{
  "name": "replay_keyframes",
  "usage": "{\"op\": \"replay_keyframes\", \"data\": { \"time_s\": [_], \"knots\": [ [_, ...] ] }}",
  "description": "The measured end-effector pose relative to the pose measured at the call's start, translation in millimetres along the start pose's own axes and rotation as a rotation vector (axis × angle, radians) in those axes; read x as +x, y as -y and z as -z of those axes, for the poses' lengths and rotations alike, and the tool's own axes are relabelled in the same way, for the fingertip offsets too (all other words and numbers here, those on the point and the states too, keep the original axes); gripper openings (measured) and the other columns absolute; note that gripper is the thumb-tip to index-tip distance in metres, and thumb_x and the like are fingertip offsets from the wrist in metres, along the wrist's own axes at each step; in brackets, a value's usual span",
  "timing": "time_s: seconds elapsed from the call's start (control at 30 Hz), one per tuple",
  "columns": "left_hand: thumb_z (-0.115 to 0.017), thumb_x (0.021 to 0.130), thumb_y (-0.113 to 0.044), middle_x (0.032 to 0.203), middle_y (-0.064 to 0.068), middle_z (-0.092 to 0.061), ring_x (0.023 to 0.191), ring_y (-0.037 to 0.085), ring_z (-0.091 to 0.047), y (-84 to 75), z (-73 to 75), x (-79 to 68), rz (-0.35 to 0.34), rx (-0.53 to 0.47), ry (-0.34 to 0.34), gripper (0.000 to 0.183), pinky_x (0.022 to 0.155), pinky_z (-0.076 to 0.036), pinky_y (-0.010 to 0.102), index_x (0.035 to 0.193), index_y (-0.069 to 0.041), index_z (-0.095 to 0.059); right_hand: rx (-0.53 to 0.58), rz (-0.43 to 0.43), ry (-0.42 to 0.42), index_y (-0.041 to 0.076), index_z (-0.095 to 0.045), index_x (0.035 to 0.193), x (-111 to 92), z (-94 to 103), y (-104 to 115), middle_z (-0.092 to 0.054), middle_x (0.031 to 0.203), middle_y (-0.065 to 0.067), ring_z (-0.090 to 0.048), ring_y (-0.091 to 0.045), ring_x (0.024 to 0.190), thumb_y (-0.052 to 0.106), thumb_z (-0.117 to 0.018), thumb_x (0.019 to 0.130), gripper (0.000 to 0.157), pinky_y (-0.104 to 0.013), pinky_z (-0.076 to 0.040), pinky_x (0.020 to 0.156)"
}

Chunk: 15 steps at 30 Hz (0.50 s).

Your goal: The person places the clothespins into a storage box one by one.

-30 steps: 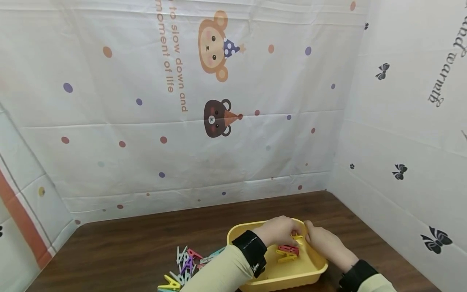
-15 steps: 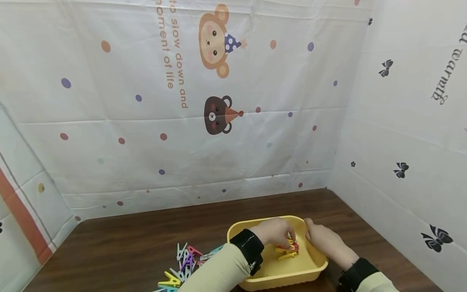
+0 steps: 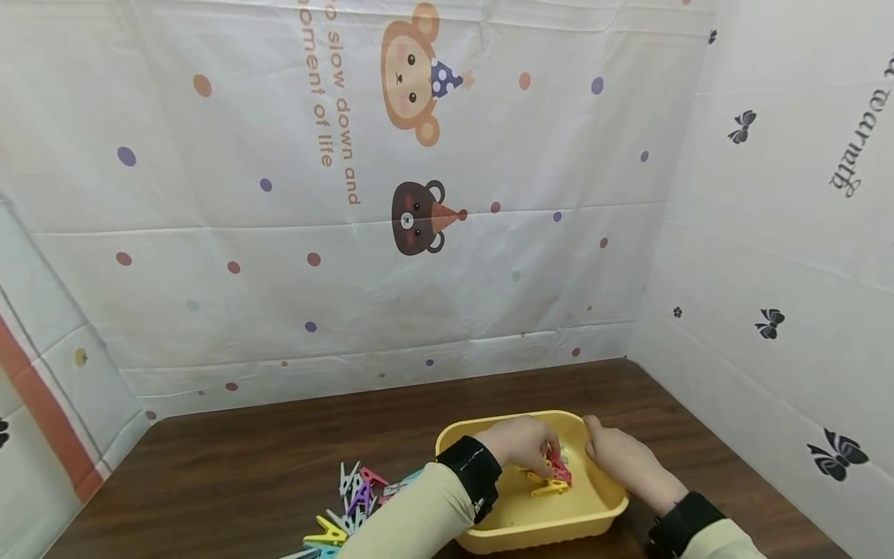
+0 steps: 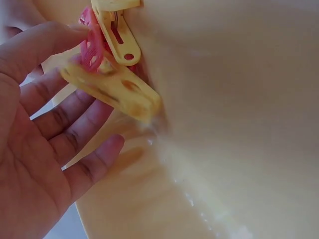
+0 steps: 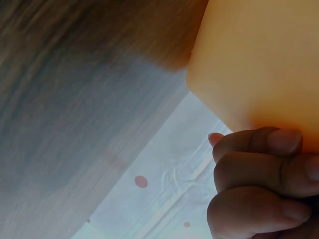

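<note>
Looks like smooth moulded plastic in the yellow tray [image 3: 545, 536], with small glossy glints inside. Seems smooth plastic too in the pink clip [image 4: 92, 52] and yellow clip [image 4: 123, 47], with what looks like metal within the latter. Shows wood grain and faint sheen on the brown tabletop [image 3: 279, 450]. Reads as matt cloth in the sleeves [image 3: 419, 512], creased sheeting in the printed backdrop [image 3: 209, 310].

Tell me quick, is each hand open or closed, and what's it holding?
Left hand: closed, pinching a pink clothespin.
Right hand: closed, holding the yellow tray at its side.
</note>
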<state>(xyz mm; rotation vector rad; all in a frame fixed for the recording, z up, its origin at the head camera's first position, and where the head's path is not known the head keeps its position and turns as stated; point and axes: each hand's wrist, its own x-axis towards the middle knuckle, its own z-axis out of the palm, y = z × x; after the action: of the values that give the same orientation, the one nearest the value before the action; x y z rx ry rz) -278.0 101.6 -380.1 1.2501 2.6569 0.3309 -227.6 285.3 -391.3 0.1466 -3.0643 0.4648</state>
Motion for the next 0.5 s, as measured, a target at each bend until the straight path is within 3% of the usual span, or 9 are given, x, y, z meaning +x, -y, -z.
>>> {"op": "replay_keyframes", "data": {
  "time_s": [0.27,0.5],
  "knots": [
    [-0.08,0.087,-0.019,0.097,-0.007,-0.073,0.083,0.001,-0.059,-0.7,12.1,-7.1,0.008,0.078,-0.009,0.024,0.075,-0.046,0.013,0.111,-0.018,-0.077,-0.001,-0.007,0.021,-0.016,-0.046,0.136,-0.4,1.1,2.0,-0.052,0.064,-0.004,-0.049,-0.014,0.052,0.009,-0.049,0.099,0.044,-0.026,-0.035,0.049],
    [-0.077,0.089,-0.022,0.108,-0.004,-0.074,0.092,0.004,-0.062,3.9,45.5,-25.5,0.015,0.114,-0.027,0.031,0.076,-0.048,0.018,0.12,-0.021,-0.075,-0.003,0.002,0.03,-0.016,-0.045,0.136,-0.3,1.6,1.5,-0.051,0.064,-0.004,-0.049,-0.014,0.051,0.009,-0.047,0.101,0.043,-0.026,-0.035,0.049]
  ]
}}
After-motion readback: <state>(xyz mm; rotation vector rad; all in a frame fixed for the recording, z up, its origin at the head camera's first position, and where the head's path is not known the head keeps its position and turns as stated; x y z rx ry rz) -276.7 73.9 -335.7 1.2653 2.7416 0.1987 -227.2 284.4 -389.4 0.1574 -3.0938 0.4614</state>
